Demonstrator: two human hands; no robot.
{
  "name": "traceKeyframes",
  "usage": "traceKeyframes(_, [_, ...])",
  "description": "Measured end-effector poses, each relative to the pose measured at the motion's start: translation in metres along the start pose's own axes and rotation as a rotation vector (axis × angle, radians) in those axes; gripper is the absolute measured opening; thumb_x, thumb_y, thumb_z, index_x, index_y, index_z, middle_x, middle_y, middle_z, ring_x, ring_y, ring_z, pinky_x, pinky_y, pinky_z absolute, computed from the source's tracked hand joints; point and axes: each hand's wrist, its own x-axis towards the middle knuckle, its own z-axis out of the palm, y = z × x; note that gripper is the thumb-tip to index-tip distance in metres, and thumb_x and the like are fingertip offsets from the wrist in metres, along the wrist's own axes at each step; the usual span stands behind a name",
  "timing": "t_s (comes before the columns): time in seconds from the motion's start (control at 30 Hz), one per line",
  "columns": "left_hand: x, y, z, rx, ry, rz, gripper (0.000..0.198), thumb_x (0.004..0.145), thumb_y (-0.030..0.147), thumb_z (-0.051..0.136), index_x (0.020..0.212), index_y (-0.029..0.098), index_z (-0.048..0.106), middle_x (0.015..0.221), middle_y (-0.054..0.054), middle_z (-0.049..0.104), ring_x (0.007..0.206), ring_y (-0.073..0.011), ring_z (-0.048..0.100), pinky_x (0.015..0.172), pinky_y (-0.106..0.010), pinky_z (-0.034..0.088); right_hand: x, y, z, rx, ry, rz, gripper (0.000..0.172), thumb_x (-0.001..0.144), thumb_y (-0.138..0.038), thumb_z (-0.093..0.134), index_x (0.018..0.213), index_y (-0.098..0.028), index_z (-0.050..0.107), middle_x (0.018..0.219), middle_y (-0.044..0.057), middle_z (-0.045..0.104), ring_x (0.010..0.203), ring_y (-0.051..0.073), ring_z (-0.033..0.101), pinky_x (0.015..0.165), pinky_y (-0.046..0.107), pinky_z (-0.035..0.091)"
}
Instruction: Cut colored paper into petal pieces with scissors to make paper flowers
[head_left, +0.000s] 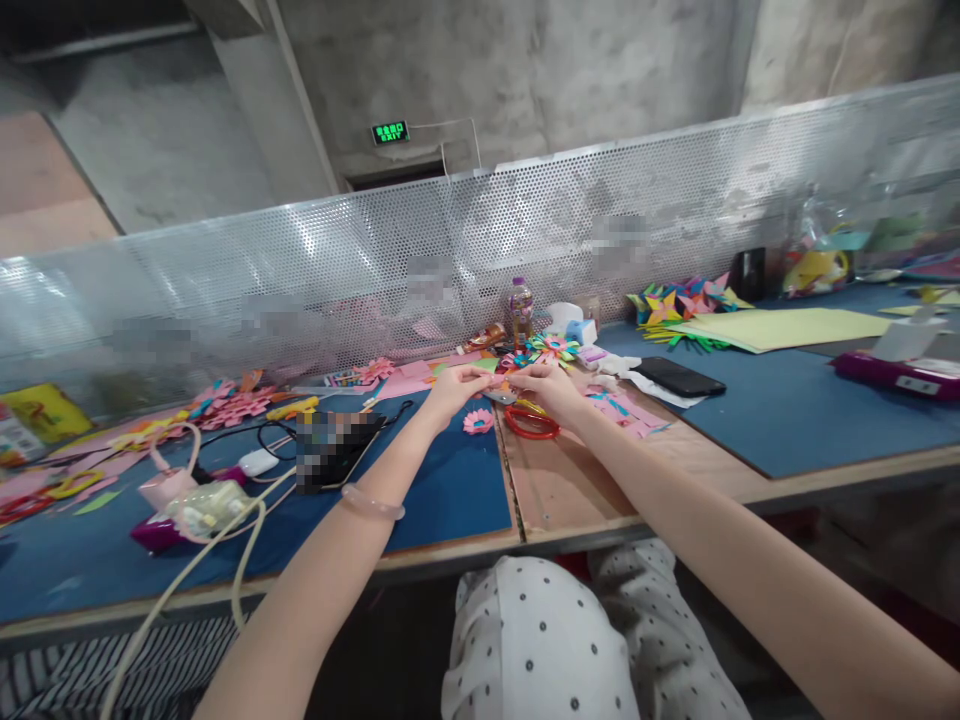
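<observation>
Both my arms reach far out over the workbench. My left hand (459,383) and my right hand (541,383) meet there, fingers pinched on a small pink paper piece (498,381) held between them. Just below the hands lie a pink folded paper flower (478,421) on the blue mat (450,490) and red-handled scissors (529,420) on the bare wooden strip (562,480). A pale bangle (373,503) sits on my left wrist.
A black phone (676,377) lies to the right, with yellow-green paper sheets (787,328) and colourful paper stars (679,300) behind it. At left are pink paper flowers (232,405), cables and a glue gun (187,500). A small bottle (520,310) stands by the perforated metal screen (450,260).
</observation>
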Motion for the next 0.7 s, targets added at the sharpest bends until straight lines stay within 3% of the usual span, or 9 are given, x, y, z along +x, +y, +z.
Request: traceKeyframes(0.7, [-0.002, 0.0029, 0.0023, -0.026, 0.022, -0.031, 0.027, 0.064, 0.034, 0.067, 0.08, 0.012, 0.065, 0.078, -0.008, 0.066, 0.07, -0.0155, 0.059, 0.062, -0.026, 0.044, -0.0019, 0.0012, 0.0025, -0.111, 0.004, -0.014, 0.032, 0.056, -0.039, 0.072, 0.076, -0.015, 0.069, 0.072, 0.003, 0.064, 0.059, 0.01, 0.053, 0.058, 0.024, 0.042])
